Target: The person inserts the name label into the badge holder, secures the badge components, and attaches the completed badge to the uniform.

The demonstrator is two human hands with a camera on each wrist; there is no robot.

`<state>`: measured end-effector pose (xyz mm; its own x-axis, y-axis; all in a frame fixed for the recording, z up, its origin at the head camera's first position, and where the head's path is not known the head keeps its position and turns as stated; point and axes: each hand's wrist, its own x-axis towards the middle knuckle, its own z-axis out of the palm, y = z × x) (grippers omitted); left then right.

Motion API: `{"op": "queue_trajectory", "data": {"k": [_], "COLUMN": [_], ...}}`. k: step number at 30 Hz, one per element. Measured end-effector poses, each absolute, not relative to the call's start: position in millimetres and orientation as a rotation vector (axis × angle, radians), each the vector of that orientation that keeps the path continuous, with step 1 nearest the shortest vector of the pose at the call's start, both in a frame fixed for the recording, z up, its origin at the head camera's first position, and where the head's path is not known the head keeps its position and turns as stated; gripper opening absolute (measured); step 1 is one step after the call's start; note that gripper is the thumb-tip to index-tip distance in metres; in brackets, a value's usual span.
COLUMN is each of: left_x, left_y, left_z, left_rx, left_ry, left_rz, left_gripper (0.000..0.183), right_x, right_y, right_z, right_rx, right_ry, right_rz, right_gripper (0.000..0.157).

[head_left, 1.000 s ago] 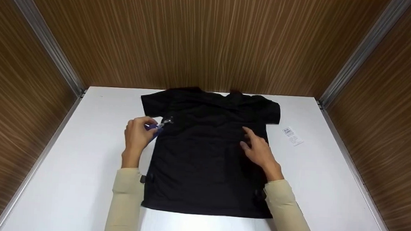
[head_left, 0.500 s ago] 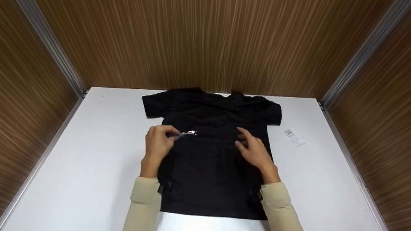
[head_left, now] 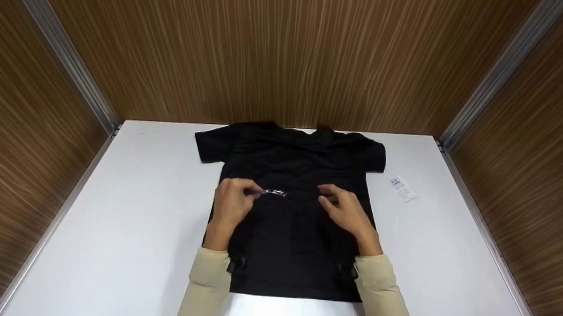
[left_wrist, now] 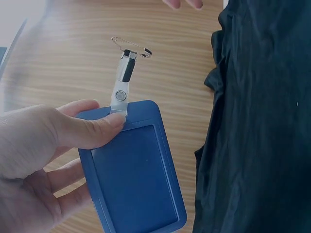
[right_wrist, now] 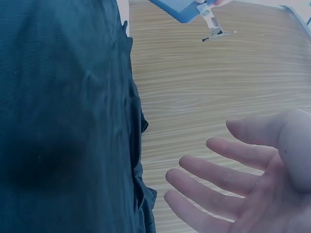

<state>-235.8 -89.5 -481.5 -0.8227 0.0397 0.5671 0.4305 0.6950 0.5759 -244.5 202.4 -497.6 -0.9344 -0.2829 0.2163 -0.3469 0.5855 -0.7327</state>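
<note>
Across the table point(head_left: 137, 193) to its back edge lies a T-shirt point(head_left: 285, 248), left hand point(head_left: 232, 204) gripping an unattached badge holder point(left_wrist: 133, 177), right hand point(head_left: 350, 213) empty.

this looks like a purpose-built work booth, a bench boxed in on three sides. its white tabletop point(head_left: 137, 193) is smooth, with a bright patch of reflected light at the near edge. behind it stands a back panel point(head_left: 287, 56) in brown wood grain with pale streaks; a left panel point(head_left: 20, 112) and a right panel point(head_left: 531, 144) in matching finish close the sides. grey metal corner posts point(head_left: 59, 42) join the panels, and metal edging point(head_left: 55, 217) follows the tabletop's sides. whether a lab, workshop or office surrounds the booth cannot be told.
</note>
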Motion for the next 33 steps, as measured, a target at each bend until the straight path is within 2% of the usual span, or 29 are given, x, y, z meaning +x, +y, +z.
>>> {"op": "queue_trajectory", "data": {"k": [7,27,33], "left_x": [-233,-228,-227], "left_y": [-79,-52,-50], "left_z": [-482,-485,-484], "left_rx": [-0.442,-0.602,-0.613], "left_ry": [-2.359,-2.308,-2.320], "left_rz": [-0.924,-0.887,-0.915], "left_gripper": [0.018,0.021,0.019], "right_x": [-242,-235,-235], "right_y": [199,184,178], "right_z": [-493,-488,-491], "right_rx": [0.551,0.603,0.684], "right_ry": [-2.712,-2.694,-2.700], "right_rz": [1.319,1.472,1.514], "right_gripper": [0.029,0.035,0.033]}}
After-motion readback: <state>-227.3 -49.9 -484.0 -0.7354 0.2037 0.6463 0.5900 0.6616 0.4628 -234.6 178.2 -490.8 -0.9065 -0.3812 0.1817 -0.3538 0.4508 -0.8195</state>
